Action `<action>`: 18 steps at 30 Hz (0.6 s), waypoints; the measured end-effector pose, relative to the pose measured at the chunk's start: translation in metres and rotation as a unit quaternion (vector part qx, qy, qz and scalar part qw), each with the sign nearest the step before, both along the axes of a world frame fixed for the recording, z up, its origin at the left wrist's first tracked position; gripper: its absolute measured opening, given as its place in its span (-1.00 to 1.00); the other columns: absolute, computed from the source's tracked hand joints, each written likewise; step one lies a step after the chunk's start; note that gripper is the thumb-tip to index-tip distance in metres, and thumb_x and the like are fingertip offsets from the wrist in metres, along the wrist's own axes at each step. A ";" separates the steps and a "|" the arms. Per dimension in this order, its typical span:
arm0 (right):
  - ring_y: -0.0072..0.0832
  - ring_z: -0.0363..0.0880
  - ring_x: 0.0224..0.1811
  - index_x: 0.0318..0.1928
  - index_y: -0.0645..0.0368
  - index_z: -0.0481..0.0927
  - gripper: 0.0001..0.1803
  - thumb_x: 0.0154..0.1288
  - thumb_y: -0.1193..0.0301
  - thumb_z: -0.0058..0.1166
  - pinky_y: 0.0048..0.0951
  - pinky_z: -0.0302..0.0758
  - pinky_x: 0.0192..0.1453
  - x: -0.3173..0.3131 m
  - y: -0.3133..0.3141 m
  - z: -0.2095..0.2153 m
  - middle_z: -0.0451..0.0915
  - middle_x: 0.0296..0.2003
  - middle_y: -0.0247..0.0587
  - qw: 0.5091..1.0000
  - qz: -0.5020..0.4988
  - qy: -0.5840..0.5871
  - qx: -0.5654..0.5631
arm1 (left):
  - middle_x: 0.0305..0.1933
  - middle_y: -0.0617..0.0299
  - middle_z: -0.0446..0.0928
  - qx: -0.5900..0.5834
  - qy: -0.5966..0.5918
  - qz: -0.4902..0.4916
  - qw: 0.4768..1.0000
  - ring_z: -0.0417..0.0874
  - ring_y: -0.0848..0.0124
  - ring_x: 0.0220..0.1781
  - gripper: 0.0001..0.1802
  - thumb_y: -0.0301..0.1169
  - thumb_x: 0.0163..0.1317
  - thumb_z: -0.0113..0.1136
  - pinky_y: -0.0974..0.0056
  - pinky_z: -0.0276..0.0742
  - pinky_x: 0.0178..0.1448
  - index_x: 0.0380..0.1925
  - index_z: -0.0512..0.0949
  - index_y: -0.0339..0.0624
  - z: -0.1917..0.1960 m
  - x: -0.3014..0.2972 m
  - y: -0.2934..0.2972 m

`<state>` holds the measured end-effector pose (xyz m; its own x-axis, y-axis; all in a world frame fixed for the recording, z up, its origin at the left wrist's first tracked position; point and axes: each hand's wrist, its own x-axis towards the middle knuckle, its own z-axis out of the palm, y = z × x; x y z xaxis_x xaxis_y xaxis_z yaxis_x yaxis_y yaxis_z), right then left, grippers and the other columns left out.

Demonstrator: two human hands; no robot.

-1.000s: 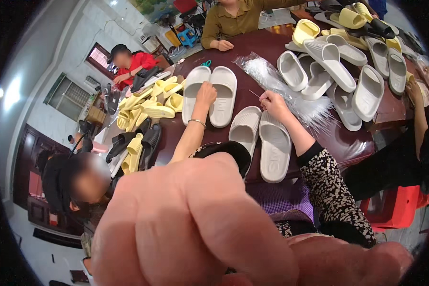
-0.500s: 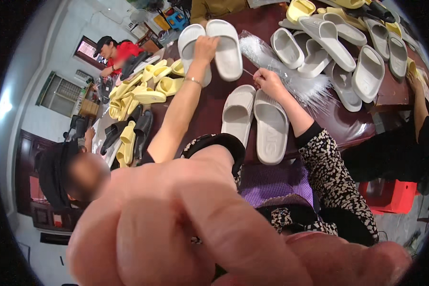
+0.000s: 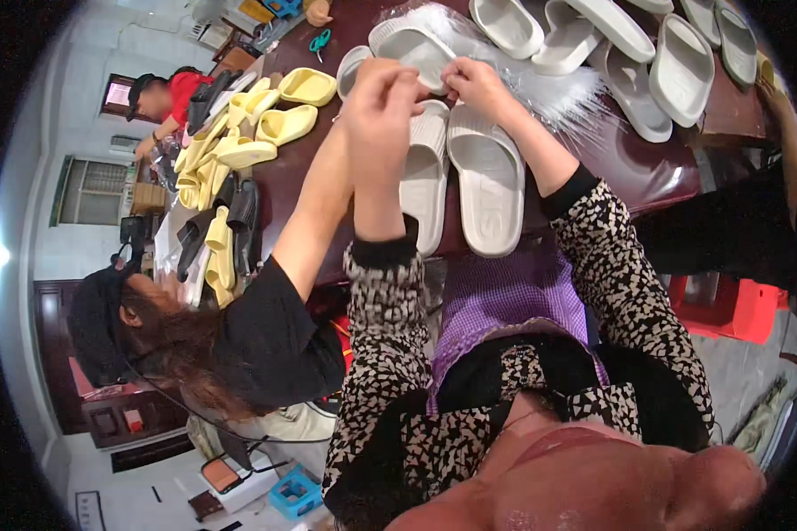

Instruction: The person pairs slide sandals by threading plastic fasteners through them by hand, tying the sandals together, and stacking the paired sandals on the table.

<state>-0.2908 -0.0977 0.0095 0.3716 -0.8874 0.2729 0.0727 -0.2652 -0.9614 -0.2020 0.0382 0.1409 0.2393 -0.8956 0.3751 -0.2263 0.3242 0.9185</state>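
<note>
My left hand (image 3: 383,111) is raised over the table's near-left part, blurred by motion, with bent fingers pointing toward my right hand. My right hand (image 3: 478,87) is pinched closed at the far end of a light grey slide sandal (image 3: 487,190); what the fingertips hold is too small to make out. The matching grey slide (image 3: 423,199) lies at its left, both with toes away from me. Beyond my hands is another grey slide (image 3: 412,51), partly covered. A co-worker's bare forearm (image 3: 323,199) reaches in from the left, its hand hidden behind my left hand.
Clear thin plastic strands (image 3: 540,84) lie beyond my right hand. More grey slides (image 3: 682,71) are heaped at the right. Yellow slides (image 3: 243,146) and black ones (image 3: 246,226) are piled at the left, near green scissors (image 3: 320,41). A red stool (image 3: 739,305) stands at the right.
My left hand has swung from close in front of the camera out to beside my right hand. The co-worker's forearm and the far grey slides have come nearer to me.
</note>
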 end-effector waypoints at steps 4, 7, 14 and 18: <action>-0.59 0.50 -0.49 -0.27 0.31 0.49 -0.88 0.23 0.52 -0.05 -0.53 0.49 -0.36 0.013 -0.004 0.003 0.55 -0.49 -0.28 1.000 0.025 -0.018 -0.001 | -0.41 0.18 0.57 0.059 -0.155 0.023 0.986 0.52 0.52 -0.47 -0.80 -0.45 0.17 0.08 0.44 0.44 -0.40 -0.29 0.52 -0.39 -0.080 0.058 -0.058; -0.56 0.52 -0.48 -0.26 0.30 0.51 -0.86 0.19 0.50 -0.04 -0.51 0.48 -0.38 0.011 -0.002 -0.001 0.56 -0.49 -0.25 0.999 0.022 -0.045 0.019 | -0.40 0.22 0.57 0.101 -0.196 0.022 0.975 0.46 0.59 -0.53 -0.81 -0.48 0.14 0.07 0.49 0.39 -0.45 -0.28 0.52 -0.39 -0.100 0.061 -0.075; -0.57 0.52 -0.48 -0.24 0.30 0.52 -0.83 0.19 0.49 -0.03 -0.52 0.49 -0.39 0.002 0.001 0.004 0.56 -0.48 -0.27 0.998 0.009 -0.051 0.025 | -0.48 0.25 0.54 0.175 -0.149 -0.048 0.972 0.43 0.60 -0.57 -0.83 -0.48 0.11 0.11 0.50 0.35 -0.50 -0.32 0.53 -0.37 -0.098 0.043 -0.078; -0.62 0.48 -0.49 -0.23 0.29 0.53 -0.83 0.21 0.47 -0.02 -0.54 0.47 -0.39 0.003 0.004 0.011 0.54 -0.49 -0.30 0.997 -0.003 -0.069 0.036 | -0.52 0.29 0.51 0.207 0.008 -0.028 0.978 0.41 0.61 -0.58 -0.86 -0.49 0.10 0.13 0.50 0.33 -0.52 -0.35 0.53 -0.32 -0.095 0.046 -0.071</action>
